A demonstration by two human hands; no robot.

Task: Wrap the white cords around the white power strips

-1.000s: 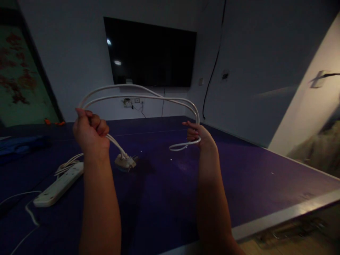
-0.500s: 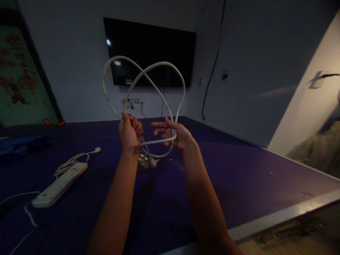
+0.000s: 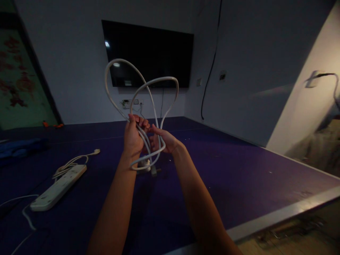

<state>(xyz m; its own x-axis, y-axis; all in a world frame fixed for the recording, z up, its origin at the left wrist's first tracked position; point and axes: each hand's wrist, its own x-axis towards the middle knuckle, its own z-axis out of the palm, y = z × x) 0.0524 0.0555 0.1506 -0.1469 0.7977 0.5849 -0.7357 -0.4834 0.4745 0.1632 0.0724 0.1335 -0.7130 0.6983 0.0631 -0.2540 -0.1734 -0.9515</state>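
A white cable [image 3: 151, 80] is held up in two large loops, with its lower bends hanging by my wrists. My left hand [image 3: 135, 136] is closed round its strands, thumb upward. Close beside it, my right hand [image 3: 165, 139] grips the cable too, its fingertips near those of my left hand and partly hidden behind the strands. Below the hands is a plug [image 3: 154, 171], partly covered by the cable; I cannot tell whether it hangs or lies on the surface.
On the purple surface [image 3: 239, 184] at the left lies a white power strip [image 3: 60, 187] with its own coiled cord [image 3: 66, 168]. Dark blue cloth [image 3: 21, 147] lies farther left. A television [image 3: 151, 53] hangs on the back wall. A pale edge [image 3: 278, 214] borders the surface at the front right.
My right hand has moved left, up to my left hand, and its fingers have curled in. The right loop has become lower and narrower, and the lower bend has shifted left.
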